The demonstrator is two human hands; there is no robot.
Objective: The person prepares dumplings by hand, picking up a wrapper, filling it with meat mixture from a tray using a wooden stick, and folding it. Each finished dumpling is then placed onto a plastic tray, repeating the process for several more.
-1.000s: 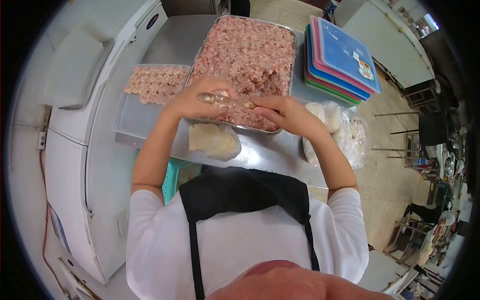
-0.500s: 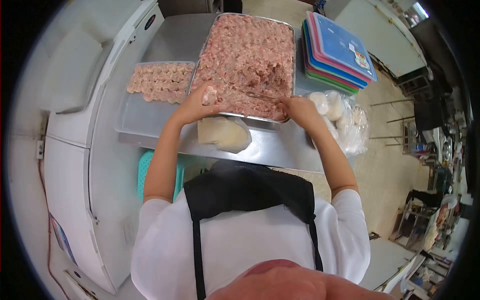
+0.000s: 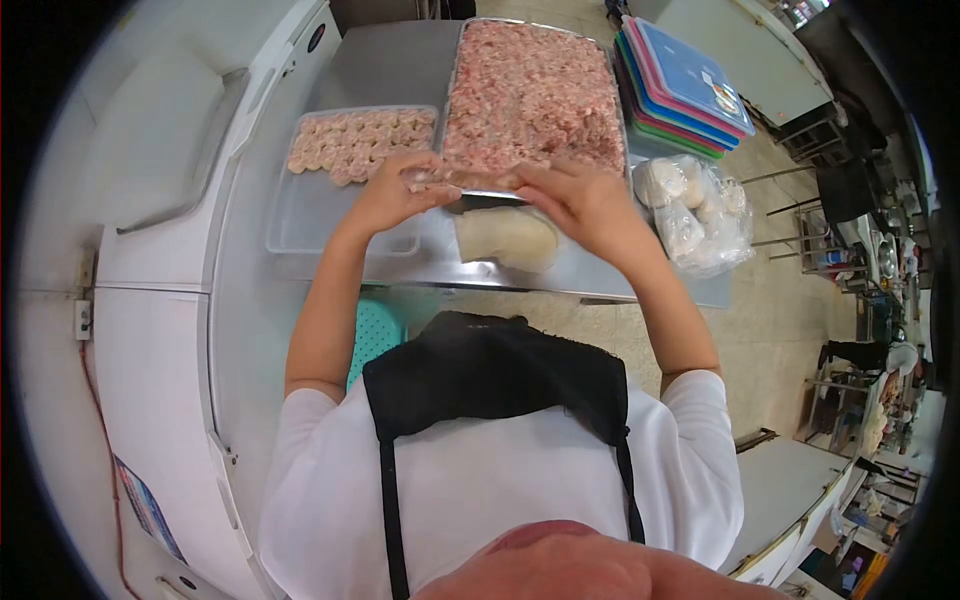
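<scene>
Now that the two hands come together over the near rim of the metal tray (image 3: 490,193), instead of working apart as they do half a second earlier, I judge that attention is back on the small piece rather than on the meat. From my distant seat I see the left hand (image 3: 402,192) with its fingers curled partway round that small pinkish piece (image 3: 426,178), mostly hidden, so I cannot tell its shape. The right hand (image 3: 578,203) pinches a narrow tool (image 3: 482,179) between thumb and fingers, pointing left towards the piece; whether they touch I cannot make out. Beyond them, ground meat (image 3: 530,95) fills the tray. Nearer the body, pale wrappers (image 3: 505,238) lie on the steel table (image 3: 385,68). To the left, a clear container (image 3: 325,222) bears rows of filled pieces (image 3: 360,140); to the right sit stacked coloured lids (image 3: 690,75) and a bag of white rounds (image 3: 693,210)
</scene>
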